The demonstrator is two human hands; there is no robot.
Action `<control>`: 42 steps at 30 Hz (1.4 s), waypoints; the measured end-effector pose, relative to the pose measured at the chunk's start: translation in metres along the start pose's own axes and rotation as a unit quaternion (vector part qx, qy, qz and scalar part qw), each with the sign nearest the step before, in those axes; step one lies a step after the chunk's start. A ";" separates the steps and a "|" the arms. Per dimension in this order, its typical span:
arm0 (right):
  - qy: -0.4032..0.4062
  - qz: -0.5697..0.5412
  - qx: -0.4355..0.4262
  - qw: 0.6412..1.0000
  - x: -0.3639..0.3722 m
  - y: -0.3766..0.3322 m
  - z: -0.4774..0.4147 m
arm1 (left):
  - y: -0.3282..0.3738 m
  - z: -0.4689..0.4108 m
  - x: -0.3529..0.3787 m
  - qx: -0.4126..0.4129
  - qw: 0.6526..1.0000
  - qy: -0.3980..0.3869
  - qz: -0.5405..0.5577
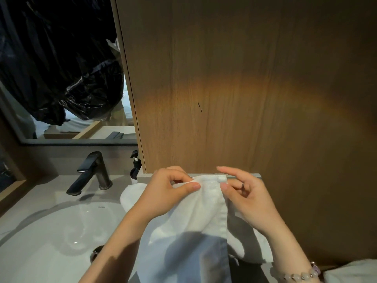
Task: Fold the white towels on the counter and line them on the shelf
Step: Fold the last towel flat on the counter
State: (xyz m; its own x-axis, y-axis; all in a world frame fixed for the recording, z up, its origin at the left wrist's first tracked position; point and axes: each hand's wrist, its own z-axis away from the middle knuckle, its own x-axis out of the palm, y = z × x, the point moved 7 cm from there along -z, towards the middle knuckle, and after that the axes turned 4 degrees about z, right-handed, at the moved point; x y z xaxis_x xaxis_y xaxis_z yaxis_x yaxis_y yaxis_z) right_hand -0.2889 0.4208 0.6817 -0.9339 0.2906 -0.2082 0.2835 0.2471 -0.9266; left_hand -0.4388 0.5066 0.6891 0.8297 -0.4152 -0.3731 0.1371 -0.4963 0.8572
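White towel [204, 211] hangs from both hands. The left hand [171, 188] pinches one top corner and the right hand [244, 193] pinches the other, close together. A dark tap [89, 172] and sink [51, 237] lie left of the left hand.

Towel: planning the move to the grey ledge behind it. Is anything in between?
Nothing visible. The left hand and right hand pinch the towel by its top edge just before the ledge; the soap bottle stands off its left end.
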 end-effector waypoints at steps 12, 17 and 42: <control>0.096 0.114 0.062 0.987 -0.017 -0.010 -0.005 | 0.022 -0.001 0.009 0.046 0.996 0.054 -0.056; 0.122 0.079 0.035 0.989 -0.015 -0.011 -0.014 | 0.029 -0.004 0.012 0.066 0.993 0.063 -0.080; 0.199 0.041 -0.016 0.979 -0.059 0.017 -0.015 | -0.032 0.000 0.007 -0.092 0.946 -0.037 -0.308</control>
State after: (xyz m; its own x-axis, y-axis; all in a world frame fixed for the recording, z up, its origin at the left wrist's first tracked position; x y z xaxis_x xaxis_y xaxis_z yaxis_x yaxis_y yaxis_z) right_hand -0.2254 0.4218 0.6830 -0.7511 0.6457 -0.1373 0.3667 0.2351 -0.9001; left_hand -0.4376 0.5191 0.6591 0.5220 -0.1458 -0.8404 0.6805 -0.5227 0.5135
